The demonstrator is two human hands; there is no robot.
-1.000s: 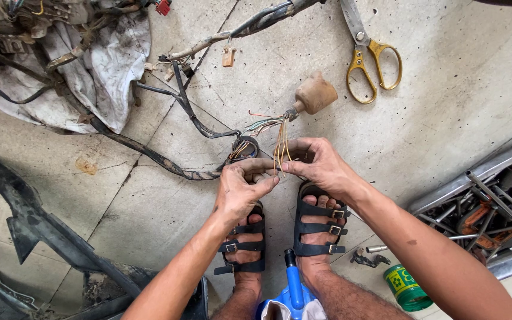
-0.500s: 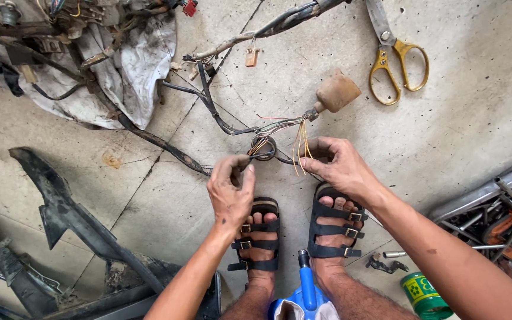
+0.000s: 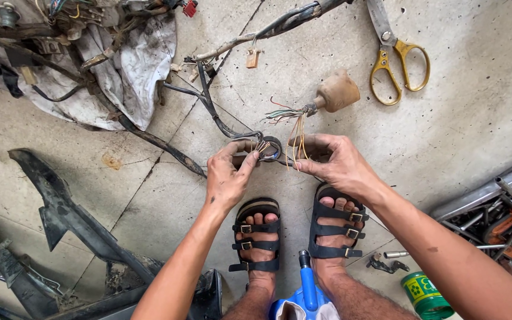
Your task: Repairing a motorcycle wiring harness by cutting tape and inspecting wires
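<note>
My left hand (image 3: pixel 227 178) pinches the stripped, frayed end of a black cable (image 3: pixel 220 121) that runs up across the concrete floor. My right hand (image 3: pixel 336 163) grips a bundle of thin coloured wires (image 3: pixel 294 127) that fan out from a tan rubber boot (image 3: pixel 337 93). The two hands sit close together, just above my feet in black sandals (image 3: pixel 259 237). A small dark ring of cable (image 3: pixel 269 148) lies between the hands.
Yellow-handled scissors (image 3: pixel 398 59) lie at the upper right. A dirty white cloth (image 3: pixel 120 71) with tangled wiring sits upper left. Black plastic panels (image 3: pixel 66 219) lie at left, metal frame parts (image 3: pixel 499 207) at right, a green can (image 3: pixel 423 293) and a blue object (image 3: pixel 306 290) near my feet.
My hands have drawn slightly apart, the left holding the black cable end and the right the coloured wires. The view has shifted a little.
</note>
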